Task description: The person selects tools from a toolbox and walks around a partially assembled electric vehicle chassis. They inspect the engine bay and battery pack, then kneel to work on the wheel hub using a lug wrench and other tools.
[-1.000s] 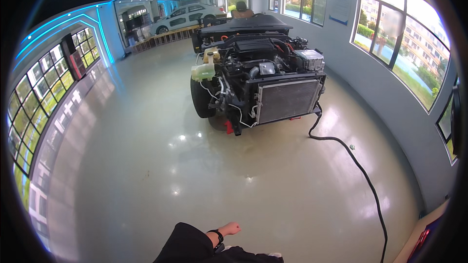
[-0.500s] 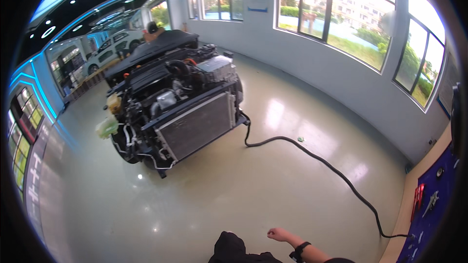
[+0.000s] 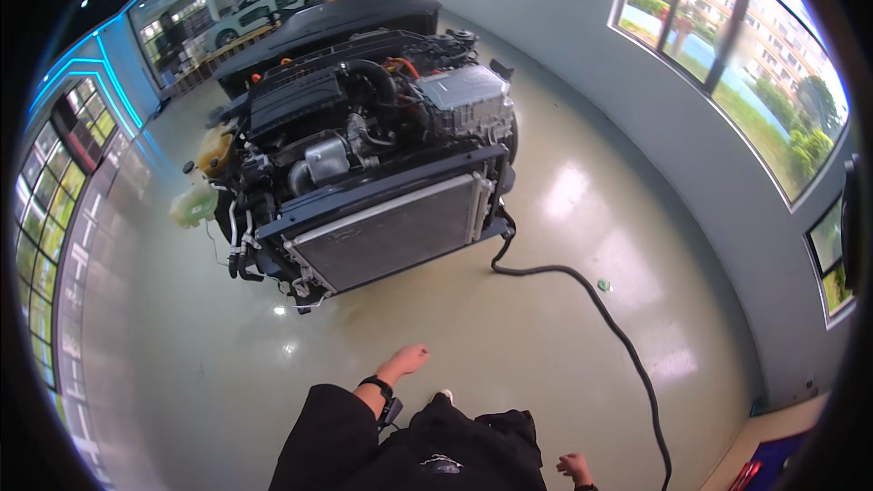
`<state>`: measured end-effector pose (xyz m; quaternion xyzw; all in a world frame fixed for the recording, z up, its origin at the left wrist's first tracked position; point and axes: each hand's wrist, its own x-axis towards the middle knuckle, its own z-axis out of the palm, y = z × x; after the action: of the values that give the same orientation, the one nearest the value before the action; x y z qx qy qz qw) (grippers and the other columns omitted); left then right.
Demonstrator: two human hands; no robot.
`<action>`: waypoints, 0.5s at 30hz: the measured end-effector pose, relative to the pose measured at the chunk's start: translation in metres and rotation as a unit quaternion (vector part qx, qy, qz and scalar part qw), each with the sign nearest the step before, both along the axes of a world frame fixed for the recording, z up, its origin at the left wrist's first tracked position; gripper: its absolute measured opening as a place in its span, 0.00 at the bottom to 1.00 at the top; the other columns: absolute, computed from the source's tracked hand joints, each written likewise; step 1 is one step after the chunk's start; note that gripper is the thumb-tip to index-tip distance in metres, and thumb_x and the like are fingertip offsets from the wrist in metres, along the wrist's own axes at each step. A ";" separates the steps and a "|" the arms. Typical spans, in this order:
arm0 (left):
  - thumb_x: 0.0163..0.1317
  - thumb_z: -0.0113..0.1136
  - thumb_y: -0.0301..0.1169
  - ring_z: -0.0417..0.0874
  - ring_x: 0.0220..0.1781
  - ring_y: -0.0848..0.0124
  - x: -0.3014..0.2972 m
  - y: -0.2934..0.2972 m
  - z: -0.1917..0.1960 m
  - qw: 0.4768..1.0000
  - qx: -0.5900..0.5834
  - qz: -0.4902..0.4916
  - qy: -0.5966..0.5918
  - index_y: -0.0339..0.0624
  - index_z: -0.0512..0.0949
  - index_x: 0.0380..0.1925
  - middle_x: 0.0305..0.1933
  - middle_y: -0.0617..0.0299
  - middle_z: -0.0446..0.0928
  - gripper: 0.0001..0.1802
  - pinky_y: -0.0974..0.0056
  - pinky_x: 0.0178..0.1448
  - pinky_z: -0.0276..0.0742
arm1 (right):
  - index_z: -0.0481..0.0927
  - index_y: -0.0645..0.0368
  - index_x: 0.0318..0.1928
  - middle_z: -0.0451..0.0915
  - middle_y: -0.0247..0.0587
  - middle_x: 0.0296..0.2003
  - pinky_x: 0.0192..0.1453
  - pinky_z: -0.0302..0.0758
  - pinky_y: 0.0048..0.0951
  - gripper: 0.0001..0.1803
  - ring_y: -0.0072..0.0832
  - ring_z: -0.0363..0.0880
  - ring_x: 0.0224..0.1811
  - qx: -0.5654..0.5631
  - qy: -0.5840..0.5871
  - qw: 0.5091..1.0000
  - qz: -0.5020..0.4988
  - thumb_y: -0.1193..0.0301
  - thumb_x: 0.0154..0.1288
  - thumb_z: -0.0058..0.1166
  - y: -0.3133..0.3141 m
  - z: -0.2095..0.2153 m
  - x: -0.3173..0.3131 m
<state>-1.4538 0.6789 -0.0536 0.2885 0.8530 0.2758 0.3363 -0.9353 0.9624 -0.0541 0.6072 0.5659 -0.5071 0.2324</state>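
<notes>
Radiator (image 3: 391, 236) at 12 o'clock from left hand (image 3: 412, 359), apart; grip curled closed. Hose (image 3: 619, 332) 3 o'clock from right hand (image 3: 574, 468); can't make out grip.

Left hand (image 3: 406, 360) at six o'clock, over the floor (image 3: 491, 332), band (image 3: 375, 385) on its wrist; right hand (image 3: 575, 468) at five. Engine (image 3: 327, 123) at eleven, radiator (image 3: 391, 235) on its near side; green tank (image 3: 193, 206) at nine. Cable (image 3: 624, 338) curves across the floor at four. Window (image 3: 738, 82) at two; white car (image 3: 273, 4) beyond the engine.

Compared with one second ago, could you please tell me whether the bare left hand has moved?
Yes: forward; the left hand now appears closer to the grey rectangular radiator.
</notes>
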 end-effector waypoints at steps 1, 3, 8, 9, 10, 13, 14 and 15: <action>0.56 0.48 0.40 0.78 0.43 0.54 -0.014 0.039 0.020 0.999 0.015 -0.038 -0.016 0.39 0.75 0.40 0.40 0.50 0.78 0.18 0.56 0.47 0.73 | 0.76 0.63 0.37 0.80 0.43 0.26 0.30 0.75 0.34 0.11 0.30 0.80 0.26 -0.032 0.016 0.998 -0.054 0.68 0.58 0.49 0.022 -0.009 0.001; 0.56 0.49 0.39 0.78 0.43 0.56 -0.029 0.095 0.032 0.997 0.021 -0.069 -0.028 0.39 0.74 0.40 0.40 0.52 0.78 0.17 0.57 0.47 0.73 | 0.75 0.62 0.47 0.80 0.43 0.32 0.35 0.75 0.32 0.22 0.30 0.79 0.34 -0.017 0.040 0.998 0.037 0.58 0.59 0.47 0.047 0.006 -0.026; 0.56 0.50 0.40 0.78 0.41 0.55 -0.046 0.178 0.014 0.996 0.012 -0.051 -0.066 0.40 0.75 0.40 0.38 0.51 0.78 0.17 0.57 0.47 0.73 | 0.75 0.62 0.47 0.80 0.41 0.32 0.33 0.74 0.31 0.21 0.29 0.79 0.33 -0.059 0.059 0.991 0.103 0.59 0.59 0.49 0.176 -0.032 -0.109; 0.56 0.50 0.40 0.78 0.40 0.55 -0.044 0.181 -0.005 0.997 -0.001 -0.029 -0.068 0.40 0.75 0.40 0.38 0.51 0.78 0.17 0.57 0.47 0.73 | 0.75 0.62 0.46 0.80 0.41 0.32 0.32 0.74 0.31 0.21 0.29 0.79 0.33 -0.053 0.068 0.990 0.115 0.59 0.59 0.49 0.201 -0.038 -0.122; 0.56 0.50 0.40 0.79 0.40 0.55 -0.042 0.185 -0.020 0.998 -0.013 0.004 -0.068 0.40 0.76 0.39 0.38 0.51 0.78 0.17 0.56 0.46 0.73 | 0.75 0.62 0.46 0.80 0.41 0.31 0.31 0.74 0.31 0.21 0.29 0.79 0.32 -0.038 0.082 0.988 0.126 0.59 0.59 0.49 0.234 -0.039 -0.142; 0.56 0.50 0.41 0.79 0.39 0.57 -0.034 0.183 -0.044 0.991 -0.084 0.079 -0.060 0.41 0.78 0.35 0.36 0.53 0.79 0.16 0.57 0.45 0.73 | 0.75 0.65 0.36 0.79 0.42 0.23 0.23 0.73 0.27 0.12 0.28 0.79 0.23 0.015 0.119 0.990 0.077 0.69 0.55 0.48 0.328 -0.041 -0.213; 0.55 0.51 0.42 0.80 0.39 0.59 -0.029 0.170 -0.041 0.985 -0.097 0.080 -0.117 0.42 0.79 0.34 0.35 0.55 0.80 0.16 0.58 0.44 0.74 | 0.76 0.66 0.36 0.79 0.42 0.23 0.23 0.73 0.27 0.12 0.28 0.79 0.22 0.035 0.122 0.986 0.110 0.70 0.55 0.48 0.351 -0.041 -0.239; 0.54 0.52 0.42 0.80 0.38 0.61 -0.020 0.163 -0.036 0.975 -0.103 0.077 -0.181 0.42 0.79 0.34 0.35 0.56 0.80 0.17 0.59 0.43 0.74 | 0.76 0.66 0.36 0.79 0.42 0.22 0.22 0.73 0.27 0.12 0.28 0.79 0.22 0.059 0.118 0.981 0.140 0.70 0.54 0.48 0.371 -0.031 -0.265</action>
<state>-1.4734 0.8416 -0.0898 0.1310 0.8212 0.2595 0.4909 -1.1998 1.3337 -0.0856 0.4709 0.6976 -0.5029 0.1966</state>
